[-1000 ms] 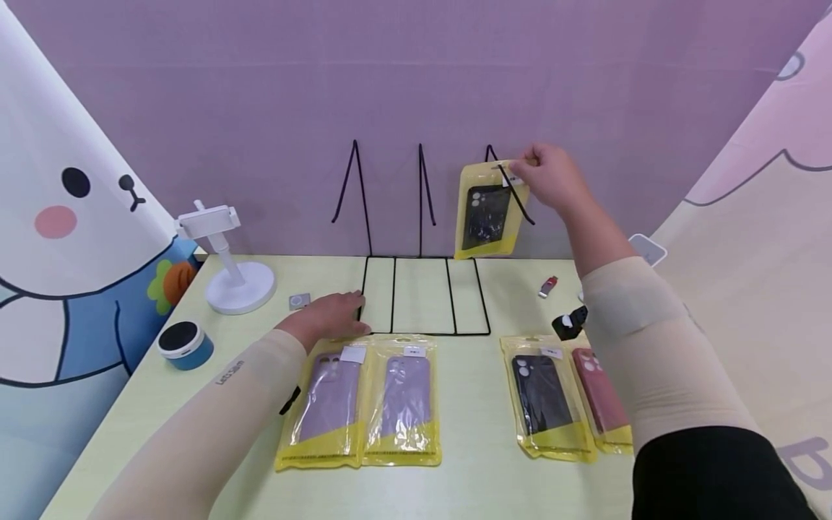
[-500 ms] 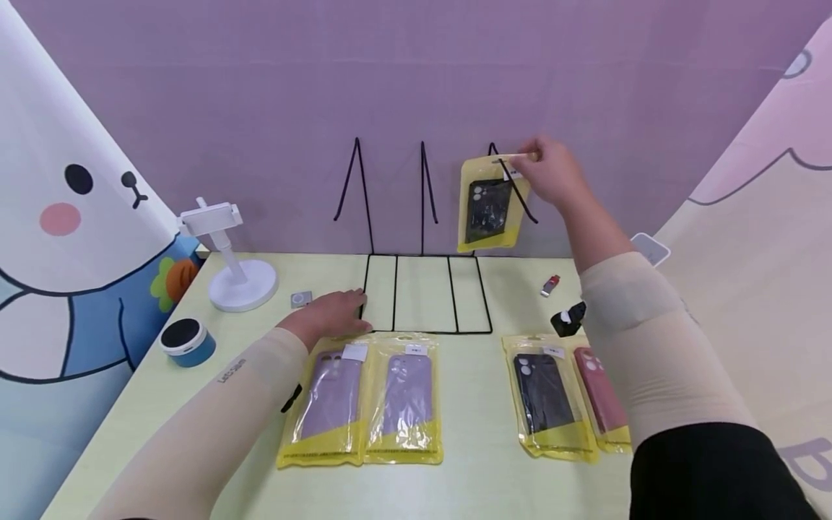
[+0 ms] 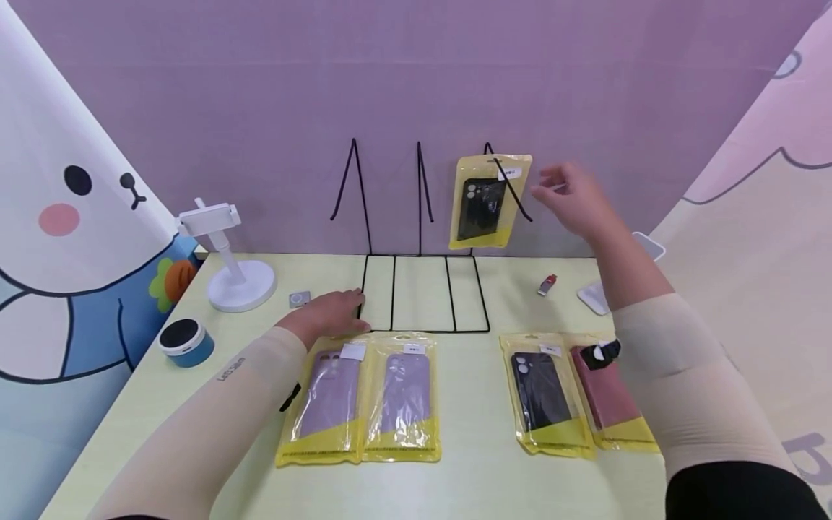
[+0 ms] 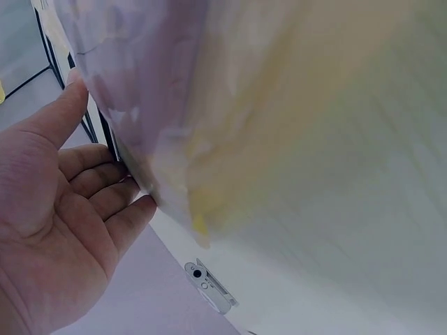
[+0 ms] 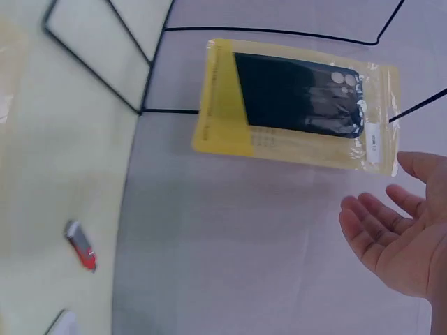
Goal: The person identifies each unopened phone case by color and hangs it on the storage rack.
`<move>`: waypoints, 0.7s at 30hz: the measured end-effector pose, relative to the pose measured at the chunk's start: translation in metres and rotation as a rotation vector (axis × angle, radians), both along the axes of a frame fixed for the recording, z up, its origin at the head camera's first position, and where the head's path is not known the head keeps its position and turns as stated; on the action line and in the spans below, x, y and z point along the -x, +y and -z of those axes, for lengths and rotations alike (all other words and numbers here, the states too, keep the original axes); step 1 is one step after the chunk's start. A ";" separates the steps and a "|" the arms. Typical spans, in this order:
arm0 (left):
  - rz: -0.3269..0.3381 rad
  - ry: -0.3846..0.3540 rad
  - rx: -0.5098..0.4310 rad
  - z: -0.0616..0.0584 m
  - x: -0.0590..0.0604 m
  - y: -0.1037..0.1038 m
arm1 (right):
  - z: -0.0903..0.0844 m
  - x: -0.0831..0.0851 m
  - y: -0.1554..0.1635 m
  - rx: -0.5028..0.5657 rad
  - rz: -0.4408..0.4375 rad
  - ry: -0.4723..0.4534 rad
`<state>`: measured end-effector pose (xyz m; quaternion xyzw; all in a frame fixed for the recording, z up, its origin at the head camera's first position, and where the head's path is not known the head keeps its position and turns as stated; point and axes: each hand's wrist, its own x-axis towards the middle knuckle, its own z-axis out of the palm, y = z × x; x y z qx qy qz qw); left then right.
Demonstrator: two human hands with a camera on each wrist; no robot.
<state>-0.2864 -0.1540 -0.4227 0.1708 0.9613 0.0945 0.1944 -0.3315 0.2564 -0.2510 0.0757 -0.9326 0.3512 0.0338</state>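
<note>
A yellow-edged clear bag with a black phone case [image 3: 482,206] hangs on the right hook of the black wire rack [image 3: 419,256]. Just to its right is my right hand [image 3: 575,202], apart from the bag, with fingers loosely bent and nothing in them. The right wrist view has the same bagged black case [image 5: 304,94] beyond the fingertips. At the left edge of the rack base, my left hand [image 3: 328,316] rests with its fingers extended against the wire. Below it lie two bagged lilac phone cases, the left one [image 3: 328,397] and the right one [image 3: 406,393].
At right lie another bagged black case [image 3: 542,390] and a bagged pink case [image 3: 604,393], the latter partly under my forearm. A red USB stick [image 3: 547,284] lies behind them. A white phone stand [image 3: 240,285] and a blue round speaker-like item [image 3: 186,343] stand at left.
My right hand has let go of the bag's upper corner and drawn back to the right. The bag stays hanging on the hook. My left hand has not moved.
</note>
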 end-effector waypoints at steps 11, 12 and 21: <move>-0.011 -0.012 0.004 -0.001 -0.001 0.002 | 0.057 -0.047 0.029 -0.100 -0.092 -0.072; -0.006 -0.011 0.003 -0.001 -0.001 0.002 | 0.064 -0.050 0.032 -0.122 -0.105 -0.087; -0.006 -0.019 0.008 -0.001 0.000 0.002 | 0.115 -0.075 0.046 -0.284 -0.217 -0.223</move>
